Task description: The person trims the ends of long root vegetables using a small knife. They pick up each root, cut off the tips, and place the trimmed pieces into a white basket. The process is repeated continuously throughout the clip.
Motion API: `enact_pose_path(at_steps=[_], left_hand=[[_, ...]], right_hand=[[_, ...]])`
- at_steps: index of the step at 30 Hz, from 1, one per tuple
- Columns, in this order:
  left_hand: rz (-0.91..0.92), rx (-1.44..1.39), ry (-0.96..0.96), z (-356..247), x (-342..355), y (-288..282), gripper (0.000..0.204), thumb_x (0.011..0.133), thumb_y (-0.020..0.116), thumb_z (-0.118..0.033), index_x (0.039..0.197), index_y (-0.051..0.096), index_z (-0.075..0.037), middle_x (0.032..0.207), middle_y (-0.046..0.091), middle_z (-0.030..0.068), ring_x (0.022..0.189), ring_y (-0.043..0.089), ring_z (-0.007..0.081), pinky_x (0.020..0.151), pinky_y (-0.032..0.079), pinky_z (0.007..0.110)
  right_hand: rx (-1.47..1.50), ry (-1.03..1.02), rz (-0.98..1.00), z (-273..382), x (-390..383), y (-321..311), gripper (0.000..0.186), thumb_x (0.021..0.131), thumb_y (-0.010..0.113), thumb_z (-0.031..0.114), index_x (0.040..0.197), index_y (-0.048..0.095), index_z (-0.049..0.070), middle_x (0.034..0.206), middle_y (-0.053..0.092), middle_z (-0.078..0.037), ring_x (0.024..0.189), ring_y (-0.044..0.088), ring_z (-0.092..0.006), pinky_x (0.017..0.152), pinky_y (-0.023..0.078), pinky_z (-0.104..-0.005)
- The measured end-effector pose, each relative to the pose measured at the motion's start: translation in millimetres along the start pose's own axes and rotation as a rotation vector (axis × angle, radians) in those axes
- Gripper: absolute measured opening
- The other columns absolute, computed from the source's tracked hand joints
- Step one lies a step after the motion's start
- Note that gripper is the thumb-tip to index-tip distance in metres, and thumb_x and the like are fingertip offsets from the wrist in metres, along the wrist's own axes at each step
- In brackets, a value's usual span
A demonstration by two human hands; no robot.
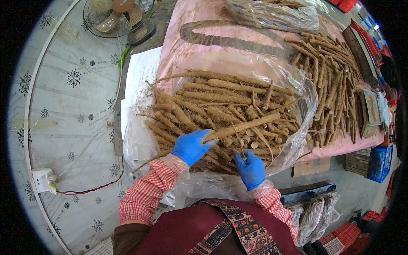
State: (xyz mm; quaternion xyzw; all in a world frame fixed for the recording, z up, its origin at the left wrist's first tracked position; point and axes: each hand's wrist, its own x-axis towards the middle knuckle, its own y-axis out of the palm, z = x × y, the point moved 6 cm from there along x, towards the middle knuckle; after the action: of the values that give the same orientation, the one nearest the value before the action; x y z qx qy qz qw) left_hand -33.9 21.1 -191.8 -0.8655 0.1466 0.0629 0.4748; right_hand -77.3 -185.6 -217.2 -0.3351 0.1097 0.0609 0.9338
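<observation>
Pink sheeting (199, 12) lies beneath brown roots (199, 95) heaped on clear plastic (140, 146). Blue-gloved left hand (191, 146) grips one long root (248, 125) above the heap; right hand (251, 171) is closed around a slim object (244, 157), type indistinct.

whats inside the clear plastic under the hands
Many long brown roots lie piled in the clear plastic; the left hand holds one root over them. Anything beneath the top layers is covered.

Roots (219, 85) on plastic (141, 142), root pile (334, 87) right, fan (122, 6) behind left
</observation>
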Motion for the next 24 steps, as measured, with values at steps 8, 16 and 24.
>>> enact_pose_path(at_steps=[8, 16, 24], left_hand=[[0.030, 0.010, -0.017, 1, -1, 4, 0.037, 0.089, 0.060, -0.035, 0.114, 0.060, -0.008, 0.097, 0.065, 0.0160, 0.087, 0.064, 0.0350, 0.073, 0.052, 0.042], [-0.052, -0.044, 0.059, 3, -8, 2, 0.037, 0.087, 0.062, -0.028, 0.117, 0.058, -0.007, 0.103, 0.063, 0.0173, 0.091, 0.063, 0.0366, 0.075, 0.052, 0.043], [0.036, 0.054, 0.003, -2, -4, 2, 0.036, 0.087, 0.063, -0.030, 0.113, 0.059, -0.006, 0.103, 0.063, 0.0184, 0.091, 0.063, 0.0364, 0.074, 0.051, 0.043]], right_hand=[[0.043, 0.031, 0.073, 4, 0, 22, 0.033, 0.088, 0.063, 0.033, 0.084, 0.059, 0.000, 0.067, 0.059, -0.024, 0.064, 0.059, -0.0426, 0.057, 0.045, -0.0478], [0.031, 0.060, 0.101, 5, -2, 30, 0.033, 0.088, 0.062, 0.034, 0.085, 0.059, 0.002, 0.072, 0.061, -0.024, 0.068, 0.061, -0.0426, 0.059, 0.047, -0.0481], [0.040, 0.071, 0.153, 8, -6, 33, 0.033, 0.089, 0.061, 0.035, 0.086, 0.060, 0.002, 0.073, 0.062, -0.024, 0.070, 0.061, -0.0426, 0.061, 0.048, -0.0486]])
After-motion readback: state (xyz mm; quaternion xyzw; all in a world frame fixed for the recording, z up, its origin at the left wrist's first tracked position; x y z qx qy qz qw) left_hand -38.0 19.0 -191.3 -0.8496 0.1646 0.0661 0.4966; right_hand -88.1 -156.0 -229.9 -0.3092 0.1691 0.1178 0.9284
